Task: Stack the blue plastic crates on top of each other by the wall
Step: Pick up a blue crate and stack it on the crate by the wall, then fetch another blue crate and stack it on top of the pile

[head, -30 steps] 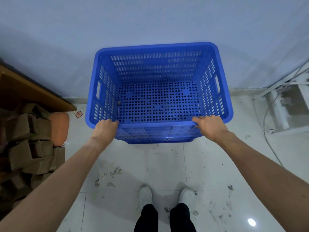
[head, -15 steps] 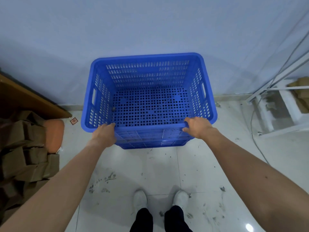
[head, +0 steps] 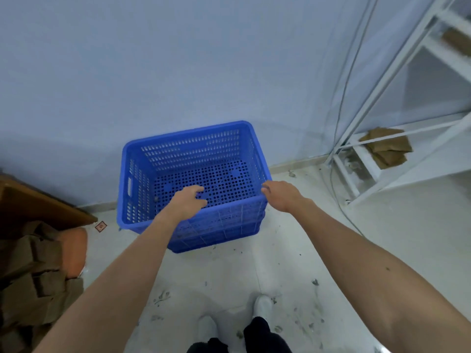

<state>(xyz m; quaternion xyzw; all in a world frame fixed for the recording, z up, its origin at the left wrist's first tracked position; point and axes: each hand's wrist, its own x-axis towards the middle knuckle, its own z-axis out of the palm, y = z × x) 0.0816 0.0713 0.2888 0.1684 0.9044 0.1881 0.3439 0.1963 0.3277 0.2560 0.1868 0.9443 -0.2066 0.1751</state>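
Observation:
The blue plastic crate [head: 193,154] stands on the floor close to the pale wall, empty, with a perforated bottom and slotted sides. It sits nested on at least one more blue crate [head: 216,240], whose ribbed edge shows beneath its near side. My left hand [head: 187,201] hovers over the near rim with its fingers loosely curled and nothing in them. My right hand [head: 281,194] is at the near right corner, fingers apart, with the fingertips just at the rim and no grip on it.
Brown cardboard boxes [head: 30,276], an orange object [head: 75,250] and a wooden board [head: 38,207] crowd the left. A white metal rack [head: 382,138] with a hanging cable [head: 339,123] stands at the right. My white shoes [head: 262,307] are on the dirty tiled floor.
Both hands have come off the crate's near rim and their fingers have spread. My view has risen and pulled back, so the stack looks smaller and farther away.

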